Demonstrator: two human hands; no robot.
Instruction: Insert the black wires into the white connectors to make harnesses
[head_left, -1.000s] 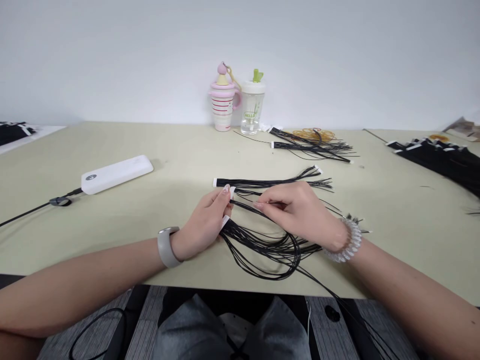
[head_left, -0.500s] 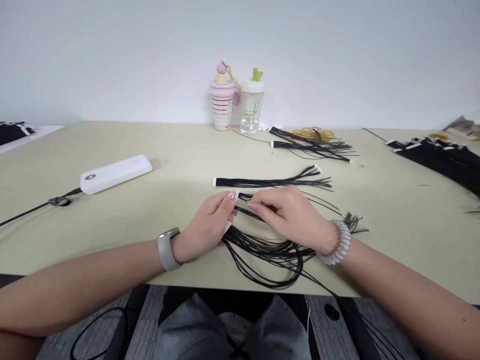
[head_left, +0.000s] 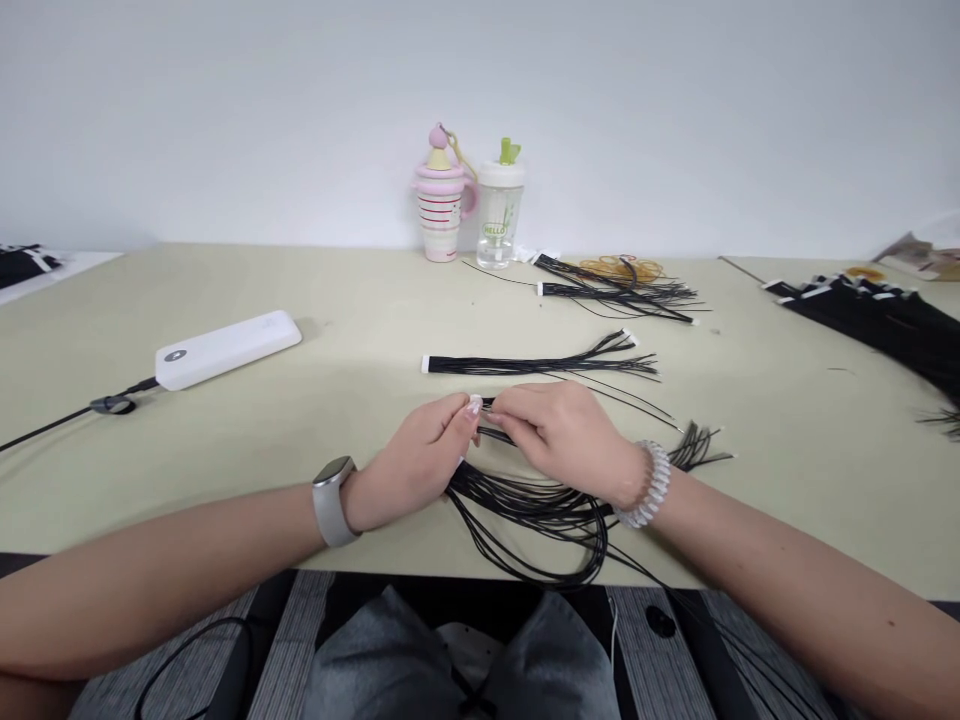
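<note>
Near the table's front edge my left hand point(head_left: 420, 460) and my right hand point(head_left: 559, 435) meet, fingertips almost touching. Both pinch a bundle of thin black cords point(head_left: 536, 500) whose loose loops spread under my right wrist and hang over the edge. My left hand also grips the white-tagged end of the bundle. A finished flat bundle of black cords point(head_left: 525, 364) with a white end tag lies just beyond my hands.
A white power bank point(head_left: 225, 348) with a cable lies at the left. A pink cup point(head_left: 439, 200) and a clear bottle point(head_left: 497, 208) stand by the wall. More cord bundles point(head_left: 615, 290) and rubber bands point(head_left: 622, 266) lie behind; a black pile point(head_left: 877, 312) is at the right.
My right hand has slid left along the cords until it meets my left hand. The cord loops have drawn in closer to the table edge.
</note>
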